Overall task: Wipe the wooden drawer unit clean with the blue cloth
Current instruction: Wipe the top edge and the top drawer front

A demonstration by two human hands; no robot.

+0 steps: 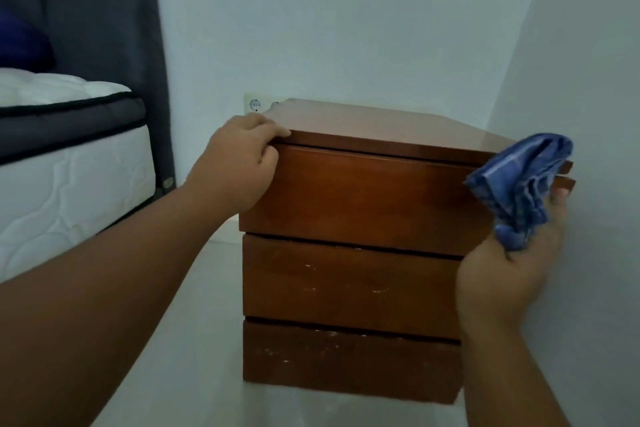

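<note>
Drawer unit (pixel 351 204) stands on the pale floor (pixel 207 340) in a wall corner; the left hand (pixel 239 163) grips its top edge at the unit's 9 o'clock, fingers curled over the lip. At 3 o'clock the right hand (pixel 509 270) holds the bunched blue cloth (pixel 519 184) at the top drawer's corner. Behind, a wall socket (pixel 255 105) shows at 11 o'clock, and a bed (pixel 69 163) lies farther out at 9 o'clock.

Blue cloth (pixel 519 184) in right hand (pixel 502 274)
</note>
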